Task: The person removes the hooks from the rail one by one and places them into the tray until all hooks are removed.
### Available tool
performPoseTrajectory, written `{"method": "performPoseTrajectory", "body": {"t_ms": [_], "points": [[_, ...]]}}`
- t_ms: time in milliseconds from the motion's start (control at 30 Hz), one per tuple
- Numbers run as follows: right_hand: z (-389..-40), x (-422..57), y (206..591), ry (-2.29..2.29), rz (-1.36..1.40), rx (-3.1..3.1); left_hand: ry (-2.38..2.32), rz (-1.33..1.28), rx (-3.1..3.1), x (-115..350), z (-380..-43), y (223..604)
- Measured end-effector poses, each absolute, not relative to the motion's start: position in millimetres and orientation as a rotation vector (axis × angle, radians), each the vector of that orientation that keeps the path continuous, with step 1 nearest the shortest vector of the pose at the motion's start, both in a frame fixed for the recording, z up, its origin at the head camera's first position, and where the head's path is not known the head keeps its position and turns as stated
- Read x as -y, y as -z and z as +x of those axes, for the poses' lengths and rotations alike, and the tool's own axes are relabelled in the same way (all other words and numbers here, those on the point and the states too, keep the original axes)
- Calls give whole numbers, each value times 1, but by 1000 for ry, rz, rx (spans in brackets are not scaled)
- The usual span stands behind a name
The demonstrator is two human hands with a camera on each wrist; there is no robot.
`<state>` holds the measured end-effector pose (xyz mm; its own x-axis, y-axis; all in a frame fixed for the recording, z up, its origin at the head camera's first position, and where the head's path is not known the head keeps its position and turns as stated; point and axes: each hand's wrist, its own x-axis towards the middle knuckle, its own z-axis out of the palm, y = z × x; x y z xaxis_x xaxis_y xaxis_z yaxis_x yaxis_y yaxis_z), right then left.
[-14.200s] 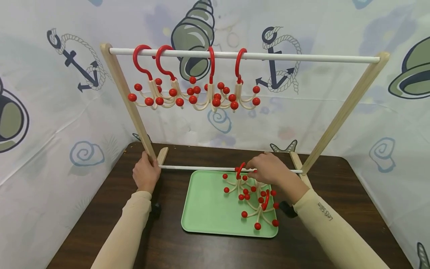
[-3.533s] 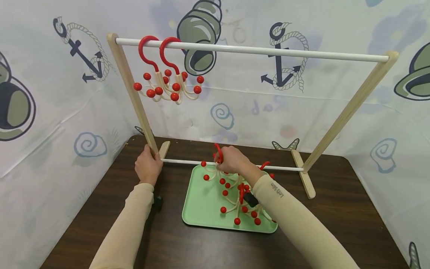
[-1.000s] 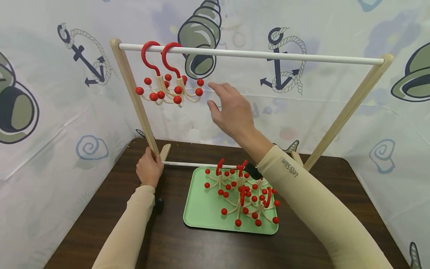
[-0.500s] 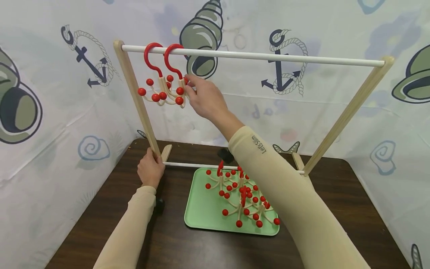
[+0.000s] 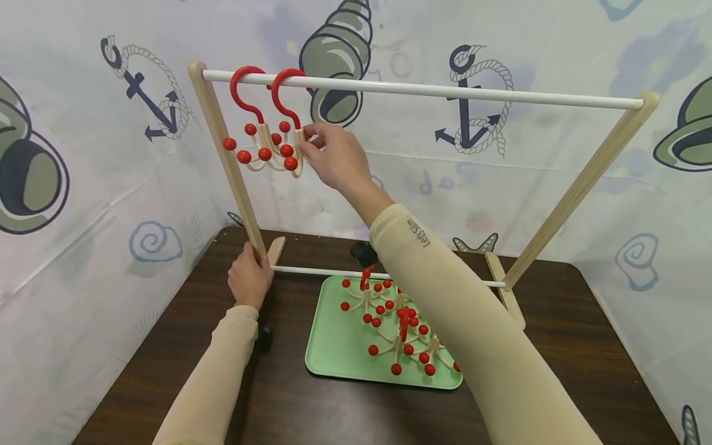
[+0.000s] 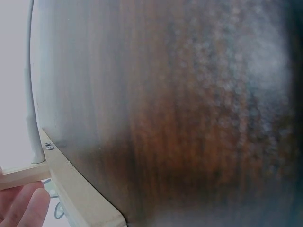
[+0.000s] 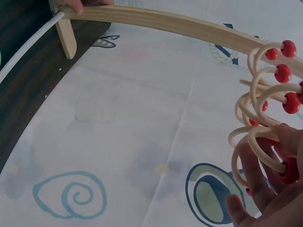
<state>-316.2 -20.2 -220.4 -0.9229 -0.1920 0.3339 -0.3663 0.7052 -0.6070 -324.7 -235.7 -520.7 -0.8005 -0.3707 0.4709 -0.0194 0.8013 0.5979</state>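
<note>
Two multi-arm hangers with red hooks, pale arms and red ball tips hang near the left end of the white top rod [image 5: 445, 91] of a wooden rack. My right hand [image 5: 336, 157] pinches the right one [image 5: 286, 105] at its pale stem, just below the hook, which is still over the rod. Beside it hangs the left hanger [image 5: 245, 93], their arms overlapping. In the right wrist view, thumb and fingers [image 7: 255, 175] close among the curved arms. My left hand [image 5: 249, 277] grips the foot of the rack's left post [image 5: 222, 148]; the left wrist view shows its fingertips [image 6: 35, 208] there.
A green tray [image 5: 334, 346] lies on the dark wooden table [image 5: 300, 408] with several more hangers [image 5: 397, 334], partly hidden by my right sleeve. A lower white rod [image 5: 311, 271] runs behind the tray. The right post [image 5: 584, 188] slants up on the far side.
Earlier four hangers hung; the right two are now off the rod and the tray holds more. My right hand has moved left from mid-air to pinch a hanger. The left hand stays put.
</note>
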Motion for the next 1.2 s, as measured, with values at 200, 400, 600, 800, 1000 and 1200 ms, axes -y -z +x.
{"method": "performPoseTrajectory", "body": {"t_ms": [200,400,600,800,1000,1200], "points": [[-314,17,223,-980,372,2631,793,289,2401,235,-325,522],[-316,7,223,-974,363,2593,788,293,2407,233,-324,521],[-319,-1,218,-1029,380,2555,780,298,2396,233,-323,518],[-319,-1,217,-956,392,2526,789,290,2374,231,-320,517],[-317,2,225,-854,478,2429,792,313,2374,233,-321,518],[-316,3,236,-858,490,2364,788,305,2385,232,-324,519]]}}
